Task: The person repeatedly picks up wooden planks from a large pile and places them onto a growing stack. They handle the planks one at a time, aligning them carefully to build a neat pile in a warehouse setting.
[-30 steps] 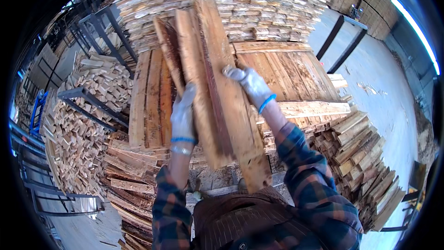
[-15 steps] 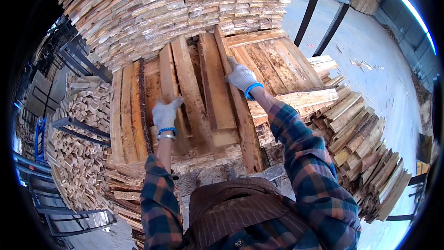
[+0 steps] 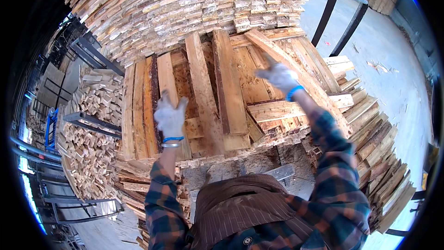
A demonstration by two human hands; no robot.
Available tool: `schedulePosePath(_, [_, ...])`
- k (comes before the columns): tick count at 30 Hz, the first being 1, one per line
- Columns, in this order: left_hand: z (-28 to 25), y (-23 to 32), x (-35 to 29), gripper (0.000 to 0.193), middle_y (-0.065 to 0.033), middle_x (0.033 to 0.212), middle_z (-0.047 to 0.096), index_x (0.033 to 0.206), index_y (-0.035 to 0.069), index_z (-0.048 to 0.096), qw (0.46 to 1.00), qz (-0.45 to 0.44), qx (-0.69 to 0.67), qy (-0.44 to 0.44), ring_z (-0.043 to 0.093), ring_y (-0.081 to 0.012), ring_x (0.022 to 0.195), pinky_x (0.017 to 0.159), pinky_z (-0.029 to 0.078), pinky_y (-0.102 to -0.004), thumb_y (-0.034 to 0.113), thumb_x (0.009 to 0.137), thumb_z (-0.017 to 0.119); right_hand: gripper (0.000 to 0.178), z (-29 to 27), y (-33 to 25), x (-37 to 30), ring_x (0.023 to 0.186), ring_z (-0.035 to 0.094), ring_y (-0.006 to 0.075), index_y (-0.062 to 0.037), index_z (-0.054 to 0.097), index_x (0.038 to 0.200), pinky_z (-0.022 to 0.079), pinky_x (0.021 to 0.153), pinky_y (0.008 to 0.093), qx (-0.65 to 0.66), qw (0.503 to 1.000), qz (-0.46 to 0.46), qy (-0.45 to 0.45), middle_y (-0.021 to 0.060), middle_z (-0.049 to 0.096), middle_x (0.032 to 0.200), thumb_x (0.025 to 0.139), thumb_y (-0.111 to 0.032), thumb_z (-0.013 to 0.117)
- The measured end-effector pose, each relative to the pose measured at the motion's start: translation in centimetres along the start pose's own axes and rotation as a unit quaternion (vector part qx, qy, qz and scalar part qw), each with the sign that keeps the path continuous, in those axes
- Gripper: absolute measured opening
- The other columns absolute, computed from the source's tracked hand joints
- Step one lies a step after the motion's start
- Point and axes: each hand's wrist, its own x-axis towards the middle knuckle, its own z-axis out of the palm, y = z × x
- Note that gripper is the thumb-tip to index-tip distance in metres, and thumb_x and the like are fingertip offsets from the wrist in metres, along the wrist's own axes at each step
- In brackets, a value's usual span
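Observation:
My left hand [image 3: 169,116], in a pale work glove, lies over a narrow board [image 3: 167,76] left of the middle of the stack, its thumb and fingers spread. My right hand [image 3: 280,79], gloved alike and blurred by motion, is beside a long board [image 3: 300,76] that slants across the right side of the layer. Its fingers are apart, with nothing visible in them. Between my hands, a bark-edged board [image 3: 229,81] and a paler plank [image 3: 203,92] lie lengthwise. Near the front right, a crosswise board [image 3: 282,109] lies partly under the slanted one.
A tall wall of stacked planks [image 3: 199,9] stands behind the layer. Short offcuts [image 3: 90,153] are heaped on the left by a dark metal frame [image 3: 92,125]. Loose slabs [image 3: 379,143] lean on the right. A dark metal post frame [image 3: 342,23] rises at the far right.
My right hand has come away from the long board, which now slants to the right. The narrow board under my left hand lies farther left. The view has shifted slightly.

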Motion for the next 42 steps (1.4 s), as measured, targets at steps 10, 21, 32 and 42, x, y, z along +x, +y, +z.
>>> schedulePosePath(10, [7.6, 3.8, 2.7, 0.089, -0.0297, 0.119, 0.060, 0.137, -0.005, 0.044, 0.946, -0.051, -0.315, -0.059, 0.061, -0.0378, 0.108, 0.090, 0.048, -0.0399, 0.042, 0.070, 0.078, 0.081, 8.4, -4.3, 4.8, 0.086, 0.066, 0.0212, 0.0070, 0.043, 0.137, 0.053, 0.073, 0.0335, 0.474, 0.862, 0.163, -0.081, 0.0148, 0.067, 0.106, 0.077, -0.037, 0.076])
schedulePosePath(21, [4.6, 3.8, 1.2, 0.050, -0.0249, 0.097, 0.068, 0.107, -0.002, 0.063, 0.987, -0.090, -0.131, 0.005, 0.065, -0.0405, 0.093, 0.078, 0.049, -0.0428, 0.034, 0.073, 0.071, 0.075, 0.7, 2.0, 4.9, 0.103, 0.063, 0.0382, -0.0037, 0.038, 0.144, 0.051, 0.088, 0.0402, -0.027, 0.997, 0.065, -0.031, 0.0261, 0.064, 0.112, 0.083, -0.035, 0.067])
schedulePosePath(32, [2.4, -0.1, 4.3, 0.055, -0.0206, 0.113, 0.065, 0.124, 0.006, 0.058, 0.957, 0.192, -0.180, 0.124, 0.064, -0.0366, 0.101, 0.086, 0.052, -0.0428, 0.037, 0.079, 0.070, 0.111, 10.3, -6.1, 3.8, 0.118, 0.056, 0.0379, 0.0033, 0.019, 0.149, 0.044, 0.099, 0.0411, 0.073, 0.984, 0.079, -0.139, 0.0285, 0.056, 0.127, 0.071, -0.052, 0.076])
schedulePosePath(42, [0.2, -15.5, 8.4, 0.076, -0.0247, 0.141, 0.042, 0.144, 0.010, 0.039, 0.958, 0.183, 0.221, 0.020, 0.037, -0.0435, 0.131, 0.102, 0.034, -0.0584, 0.065, 0.091, 0.033, 0.055, 16.6, -11.5, 2.5, 0.103, 0.063, 0.0345, -0.0022, 0.064, 0.115, 0.046, 0.091, 0.0415, 0.318, 0.932, 0.102, -0.139, 0.0227, 0.068, 0.103, 0.078, -0.043, 0.067])
